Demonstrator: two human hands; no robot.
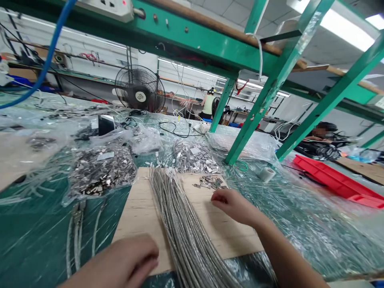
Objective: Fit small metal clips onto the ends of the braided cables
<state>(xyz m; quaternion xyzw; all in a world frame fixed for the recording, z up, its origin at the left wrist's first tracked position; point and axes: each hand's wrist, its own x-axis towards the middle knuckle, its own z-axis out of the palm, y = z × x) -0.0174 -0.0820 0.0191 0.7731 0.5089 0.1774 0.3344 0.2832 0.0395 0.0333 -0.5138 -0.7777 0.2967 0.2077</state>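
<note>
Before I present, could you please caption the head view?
Left hand and right hand flank bundled grey cables on a plywood board, bagged metal parts behind.

hands: 2 | cable bundle: 1 | white roll: 1

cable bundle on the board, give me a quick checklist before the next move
1. Cable bundle lying across the wooden board: ok.
2. Bundle wholly on the board: not ok, it runs past the near edge.
3. Loose metal pieces on the board, beside the bundle: ok.
4. Right hand grip free: cannot tell, fingers curled, inside hidden.
5. Left hand grip free: cannot tell, blurred and curled.
</note>
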